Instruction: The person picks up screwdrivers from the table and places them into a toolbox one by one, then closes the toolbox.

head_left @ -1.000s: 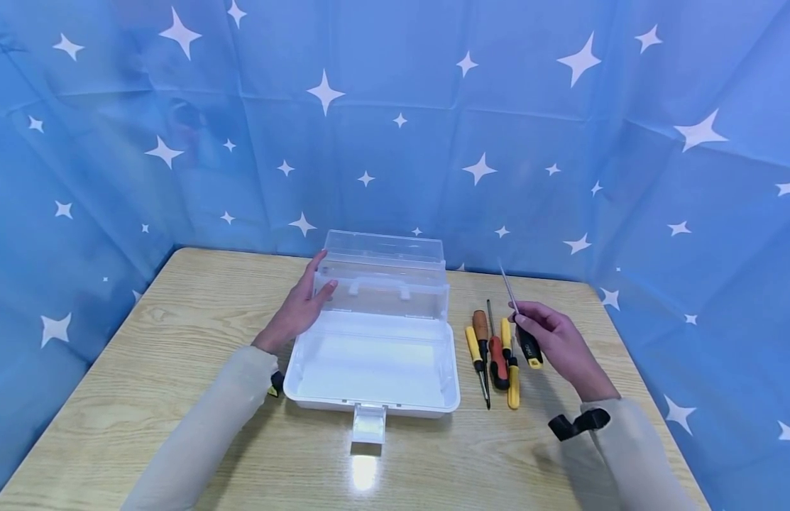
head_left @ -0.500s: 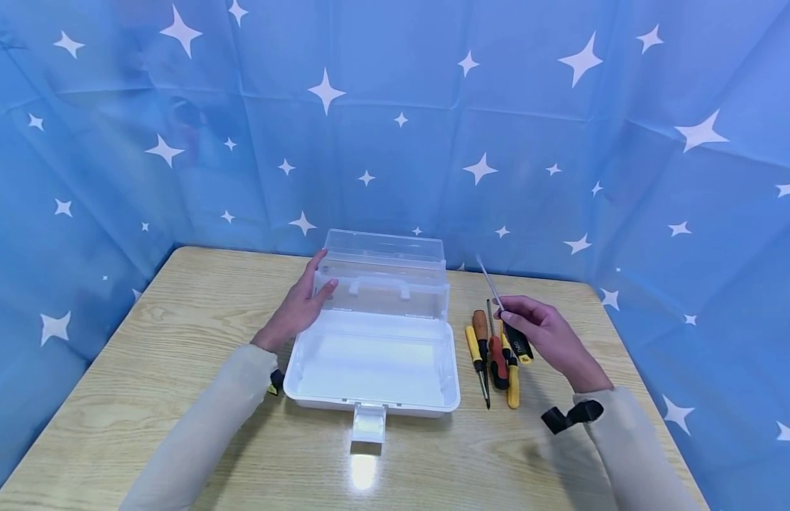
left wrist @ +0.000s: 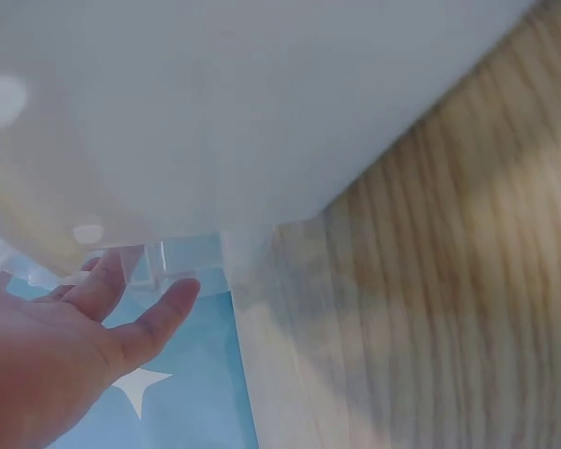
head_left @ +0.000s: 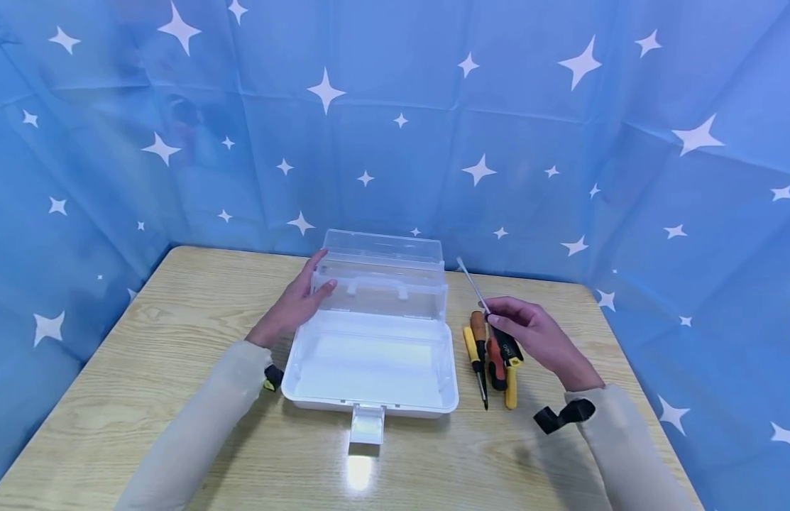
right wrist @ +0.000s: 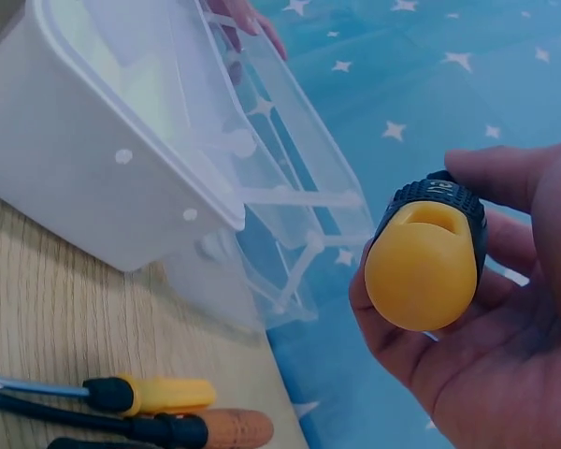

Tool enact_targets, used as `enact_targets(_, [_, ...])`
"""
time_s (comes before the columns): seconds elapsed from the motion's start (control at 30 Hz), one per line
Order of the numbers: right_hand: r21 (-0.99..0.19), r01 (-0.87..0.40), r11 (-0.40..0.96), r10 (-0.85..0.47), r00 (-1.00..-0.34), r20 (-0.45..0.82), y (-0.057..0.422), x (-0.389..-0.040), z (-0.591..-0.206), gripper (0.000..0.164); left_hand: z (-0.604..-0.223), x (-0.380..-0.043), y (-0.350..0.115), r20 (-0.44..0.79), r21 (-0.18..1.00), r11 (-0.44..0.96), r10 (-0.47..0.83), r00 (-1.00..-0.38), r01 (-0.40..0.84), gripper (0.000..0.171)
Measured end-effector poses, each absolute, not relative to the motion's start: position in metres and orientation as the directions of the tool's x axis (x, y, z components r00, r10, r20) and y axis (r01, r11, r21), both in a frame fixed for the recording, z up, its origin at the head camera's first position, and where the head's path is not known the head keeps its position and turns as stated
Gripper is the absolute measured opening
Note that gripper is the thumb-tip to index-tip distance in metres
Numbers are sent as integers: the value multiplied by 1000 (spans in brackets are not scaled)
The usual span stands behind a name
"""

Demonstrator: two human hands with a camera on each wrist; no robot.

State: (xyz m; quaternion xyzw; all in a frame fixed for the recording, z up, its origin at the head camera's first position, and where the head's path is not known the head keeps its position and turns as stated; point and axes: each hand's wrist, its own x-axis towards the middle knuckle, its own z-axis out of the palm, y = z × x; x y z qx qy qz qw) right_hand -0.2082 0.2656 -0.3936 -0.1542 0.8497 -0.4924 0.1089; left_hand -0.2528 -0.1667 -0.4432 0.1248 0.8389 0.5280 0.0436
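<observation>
A white toolbox (head_left: 369, 362) stands on the table with its clear lid (head_left: 382, 301) tipped back. My left hand (head_left: 292, 306) holds the lid's left edge, thumb in front and fingers behind. The same hand (left wrist: 47, 346) shows beside the white wall in the left wrist view. To the right of the box, my right hand (head_left: 538, 337) grips a black-and-yellow screwdriver (right wrist: 421, 271) by the handle, above other tools. Its metal shaft points up toward the backdrop. Just below are a red-and-black screwdriver (head_left: 495, 362) and a yellow handle (head_left: 512, 389).
Left of those tools lie a yellow-handled screwdriver (head_left: 472, 346) and a brown-handled one (head_left: 478, 326). The toolbox's latch (head_left: 367, 426) hangs open at the front. A blue star-patterned cloth (head_left: 395, 121) surrounds the far side of the wooden table (head_left: 145, 341).
My right hand has moved left with the screwdriver, now over the other tools, and the shaft's tip has swung toward the toolbox. My left hand stays at the lid.
</observation>
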Motion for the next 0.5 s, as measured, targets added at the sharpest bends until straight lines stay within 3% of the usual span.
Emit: enact_targets(0.5, [-906, -201, 372, -500, -866, -13, 238, -210, -385, 31, -457, -260, -162, 87, 851, 495, 194, -977, 174, 73])
